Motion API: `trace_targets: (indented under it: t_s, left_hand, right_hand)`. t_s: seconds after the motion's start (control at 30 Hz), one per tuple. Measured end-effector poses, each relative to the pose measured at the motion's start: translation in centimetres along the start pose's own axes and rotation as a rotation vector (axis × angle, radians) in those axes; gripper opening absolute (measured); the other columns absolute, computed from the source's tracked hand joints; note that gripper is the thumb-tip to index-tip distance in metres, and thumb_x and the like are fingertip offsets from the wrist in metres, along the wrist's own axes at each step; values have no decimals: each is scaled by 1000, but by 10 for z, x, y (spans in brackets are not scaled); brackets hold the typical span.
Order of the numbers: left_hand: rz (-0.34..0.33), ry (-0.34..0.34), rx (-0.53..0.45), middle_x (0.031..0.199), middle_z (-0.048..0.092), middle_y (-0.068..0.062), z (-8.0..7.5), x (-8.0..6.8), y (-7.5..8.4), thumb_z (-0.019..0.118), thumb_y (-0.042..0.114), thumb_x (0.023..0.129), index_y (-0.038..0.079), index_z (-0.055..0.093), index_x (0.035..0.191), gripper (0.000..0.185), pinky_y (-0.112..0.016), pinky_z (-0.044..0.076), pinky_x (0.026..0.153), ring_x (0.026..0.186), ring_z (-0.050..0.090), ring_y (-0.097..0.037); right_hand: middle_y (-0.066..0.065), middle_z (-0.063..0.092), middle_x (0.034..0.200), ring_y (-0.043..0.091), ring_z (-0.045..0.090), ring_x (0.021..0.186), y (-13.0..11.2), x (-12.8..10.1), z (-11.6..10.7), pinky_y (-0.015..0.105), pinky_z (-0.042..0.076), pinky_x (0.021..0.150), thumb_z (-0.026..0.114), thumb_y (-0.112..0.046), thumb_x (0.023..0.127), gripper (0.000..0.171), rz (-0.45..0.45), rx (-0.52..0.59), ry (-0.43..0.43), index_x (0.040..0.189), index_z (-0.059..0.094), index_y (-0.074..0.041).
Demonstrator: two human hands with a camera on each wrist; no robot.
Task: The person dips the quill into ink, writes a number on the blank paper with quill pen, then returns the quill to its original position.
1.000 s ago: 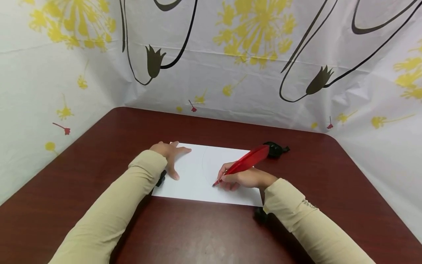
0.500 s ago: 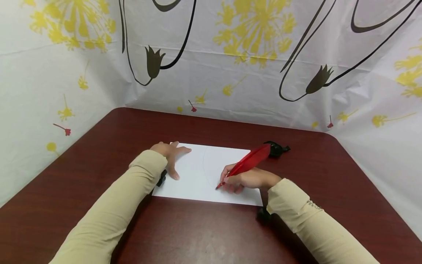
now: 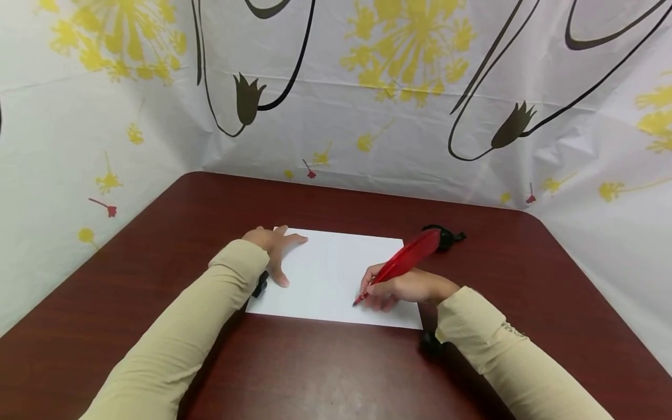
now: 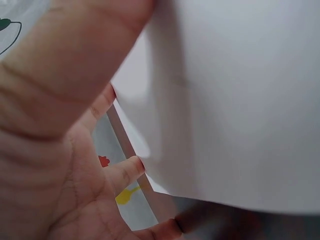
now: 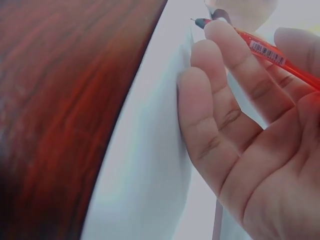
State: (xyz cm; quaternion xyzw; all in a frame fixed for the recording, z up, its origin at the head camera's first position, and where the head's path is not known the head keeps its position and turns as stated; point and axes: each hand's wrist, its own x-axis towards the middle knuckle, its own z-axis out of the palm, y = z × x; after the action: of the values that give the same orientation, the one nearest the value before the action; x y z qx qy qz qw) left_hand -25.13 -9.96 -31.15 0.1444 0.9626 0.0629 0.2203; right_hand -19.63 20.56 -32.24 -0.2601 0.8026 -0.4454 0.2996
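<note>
A white sheet of paper point(image 3: 320, 291) lies flat on the table, with a faint curved line point(image 3: 328, 256) on it. My right hand point(image 3: 396, 286) pinches a red feather pen point(image 3: 404, 259) between thumb and fingers. Its dark tip points down and left, right at the paper's surface near the front edge. In the right wrist view the pen's red barrel point(image 5: 267, 51) carries a barcode label, and the other fingers rest along the sheet. My left hand point(image 3: 270, 245) lies with fingers spread over the sheet's left end; in the left wrist view its fingertips point(image 4: 135, 164) sit at the paper's edge.
The dark red-brown table point(image 3: 315, 373) extends around the sheet. Behind my right hand lies a small black object point(image 3: 447, 238). Black wrist devices show under the left cuff point(image 3: 259, 284) and right cuff point(image 3: 430, 344). A white floral-patterned sheet point(image 3: 325, 116) hangs behind the table.
My right hand has moved right and toward the near edge with the pen, its tip staying close to the paper. My left hand has kept its place on the sheet.
</note>
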Motion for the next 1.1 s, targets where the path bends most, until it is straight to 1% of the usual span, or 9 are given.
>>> trace_targets:
  t_s: [0.27, 0.5, 0.67, 0.9, 1.1]
  left_hand:
    - [1, 5, 11, 160, 10, -16, 1, 2, -1, 88, 48, 63, 38, 26, 153, 110, -66, 31, 100, 136, 20, -53]
    - [9, -21, 16, 160, 11, -18, 5, 0, -2, 88, 49, 64, 36, 25, 153, 110, -65, 33, 100, 135, 22, -54]
    - [5, 5, 22, 161, 11, -16, 2, 0, -1, 88, 49, 63, 38, 26, 153, 110, -64, 34, 99, 135, 24, -52]
    - [7, -24, 9, 161, 9, -17, -1, 5, -2, 88, 49, 63, 37, 25, 153, 111, -66, 31, 101, 136, 20, -53]
    - [3, -28, 19, 161, 8, -16, 1, 6, -3, 88, 49, 64, 37, 24, 153, 111, -65, 30, 101, 136, 19, -53]
  right_hand:
    - [13, 70, 96, 25, 63, 79, 4, -5, -5, 41, 56, 70, 58, -15, 96, 14, -4, -4, -15, 101, 66, -5]
    - [15, 69, 90, 25, 66, 80, 7, -8, -6, 41, 56, 71, 58, -16, 94, 16, 53, 3, -21, 102, 66, -5]
    - [15, 70, 89, 27, 65, 78, 5, -10, -10, 42, 56, 70, 57, -15, 94, 15, 42, -12, -4, 101, 66, -5]
    - [14, 70, 90, 25, 66, 79, 4, -11, -14, 41, 56, 70, 58, -16, 93, 15, 64, -11, -4, 101, 66, -6]
    - [16, 69, 90, 24, 65, 79, 7, -12, -19, 41, 55, 70, 57, -13, 94, 16, 69, 15, -17, 101, 64, -1]
